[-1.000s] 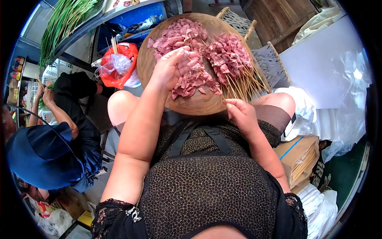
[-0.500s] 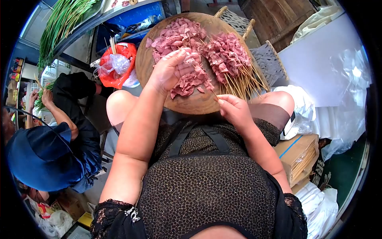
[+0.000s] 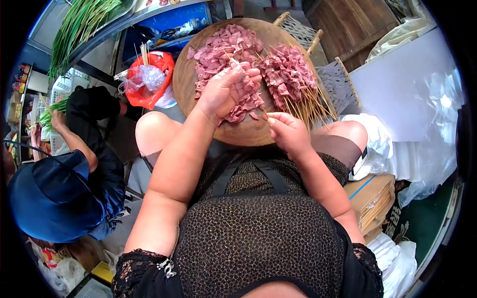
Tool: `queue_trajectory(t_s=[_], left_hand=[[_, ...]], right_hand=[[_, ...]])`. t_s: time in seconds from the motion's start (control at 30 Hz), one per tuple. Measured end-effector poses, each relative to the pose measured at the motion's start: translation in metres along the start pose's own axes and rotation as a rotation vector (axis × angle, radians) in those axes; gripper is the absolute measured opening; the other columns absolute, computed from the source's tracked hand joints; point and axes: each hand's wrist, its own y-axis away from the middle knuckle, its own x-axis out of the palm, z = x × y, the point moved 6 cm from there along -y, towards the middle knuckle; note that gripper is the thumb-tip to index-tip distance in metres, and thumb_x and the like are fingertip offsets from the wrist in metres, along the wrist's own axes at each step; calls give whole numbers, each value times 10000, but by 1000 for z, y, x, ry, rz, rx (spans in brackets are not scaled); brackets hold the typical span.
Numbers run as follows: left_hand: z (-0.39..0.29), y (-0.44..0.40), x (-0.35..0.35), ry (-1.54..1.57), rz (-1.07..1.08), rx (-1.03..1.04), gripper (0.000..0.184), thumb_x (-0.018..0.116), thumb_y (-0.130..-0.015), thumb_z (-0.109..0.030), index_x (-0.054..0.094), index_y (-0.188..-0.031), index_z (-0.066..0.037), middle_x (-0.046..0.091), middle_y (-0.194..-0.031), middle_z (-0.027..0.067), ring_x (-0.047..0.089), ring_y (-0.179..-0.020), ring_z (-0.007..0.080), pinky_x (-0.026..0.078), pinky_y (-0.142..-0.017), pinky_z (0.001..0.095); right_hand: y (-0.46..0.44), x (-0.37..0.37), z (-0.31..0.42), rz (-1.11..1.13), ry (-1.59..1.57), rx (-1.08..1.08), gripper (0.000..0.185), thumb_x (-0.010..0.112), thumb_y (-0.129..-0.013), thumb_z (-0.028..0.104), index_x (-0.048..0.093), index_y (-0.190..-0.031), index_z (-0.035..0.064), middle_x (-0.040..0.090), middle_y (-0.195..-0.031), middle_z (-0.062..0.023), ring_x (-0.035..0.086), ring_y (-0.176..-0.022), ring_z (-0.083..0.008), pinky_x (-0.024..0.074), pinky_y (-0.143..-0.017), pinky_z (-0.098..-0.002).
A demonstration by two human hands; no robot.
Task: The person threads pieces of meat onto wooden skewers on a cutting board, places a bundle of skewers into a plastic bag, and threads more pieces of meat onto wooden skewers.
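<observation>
My left hand (image 3: 230,93) is over the round wooden board, palm turned inward and fingers curled. Its thumb and forefinger pinch together at what looks like a slice of raw meat, though the fingers partly cover it. In my right hand (image 3: 288,131), thumb and forefinger grip the lower end of a thin bamboo skewer (image 3: 265,114). The skewer points up and left toward my left hand, with meat around its upper part. A loose heap of pink meat slices (image 3: 231,42) lies behind my left hand. Loaded meat skewers (image 3: 289,72) are stacked on the right, sticks pointing toward me.
The wooden board (image 3: 185,82) rests by my knees. Left of it, a red plastic bag (image 3: 161,92) holds upright sticks and a clear bag. A co-worker in a dark blue hat (image 3: 49,198) handles green stalks at the left. Flat cardboard (image 3: 370,198) lies at my right.
My left hand has shifted slightly right, its fingers more curled. My right hand has moved slightly left with the skewer. The co-worker's hands have moved a little.
</observation>
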Motion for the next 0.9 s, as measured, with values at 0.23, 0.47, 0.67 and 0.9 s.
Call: queue_trajectory(t_s=[0.23, 0.47, 0.67, 0.9], left_hand=[[5, -3, -6, -65, -22, -15, 254, 492, -925, -140, 486, -1129, 12, 620, -990, 149, 625, -910, 253, 511, -840, 380], [17, -8, -7, -39, -38, 27, 273, 468, -941, -179, 471, -1139, 9, 621, -966, 146, 625, -885, 254, 522, -811, 393], [20, -6, 8, 162, -7, 179, 251, 388, -979, -294, 448, -1117, -94, 438, -672, -3, 431, -555, 95, 405, -504, 247], [24, -3, 57, 25, -243, 92, 331, 369, -965, -423, 468, -1037, -116, 274, -555, -56, 219, -418, 54, 187, -365, 202]], right_hand=[[-7, 4, -12, 8, -17, -2, 205, 542, -905, 177, 611, -1042, 41, 512, -646, 42, 408, -511, -20, 296, -456, -156], [-9, 9, -13, 34, -80, 13, 203, 548, -904, 171, 606, -1045, 37, 515, -649, 41, 407, -513, -23, 298, -455, -161], [-13, 17, -17, 47, -92, -26, 214, 551, -902, 168, 597, -1056, 27, 514, -652, 39, 406, -494, -19, 295, -433, -148], [5, 9, 10, 62, -60, -39, 218, 548, -901, 172, 586, -1059, 26, 524, -650, 29, 411, -489, -29, 292, -428, -163]])
